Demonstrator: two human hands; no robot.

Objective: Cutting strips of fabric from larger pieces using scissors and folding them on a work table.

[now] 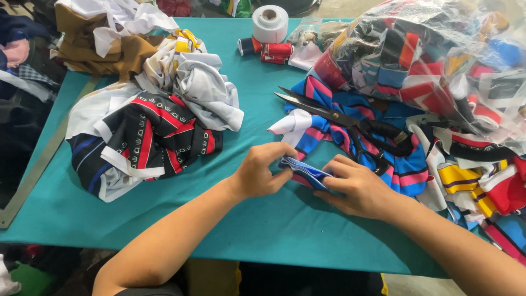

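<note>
Left hand (262,171) pinches the near-left end of a small folded blue fabric piece (304,171) with a pink edge, thumb and fingers closed on it. Right hand (359,186) clasps the other end of the same piece, fingers curled over its top and thumb tucked under. Both hands press the fabric down onto the teal cloth-covered worktop (263,219).

Taking that folded piece as the landmark: just behind it and to its right lies a heap of blue, pink and white striped fabric strips (350,131), and on that heap rests 1 pair of large black-handled metal scissors (350,123), blades pointing left. Further right of the piece sprawl loose yellow, red and white trimmings (476,186). Behind and to the right, well apart from it, stands a clear plastic bag stuffed with multicoloured fabric scraps (438,60). To the left of the piece, apart from it, sits a bundle of black, red and white patterned cloth (153,137) with white and brown fabric piled behind. Far behind the piece stand a white tape roll (270,23) and red and dark thread spools (268,52).
</note>
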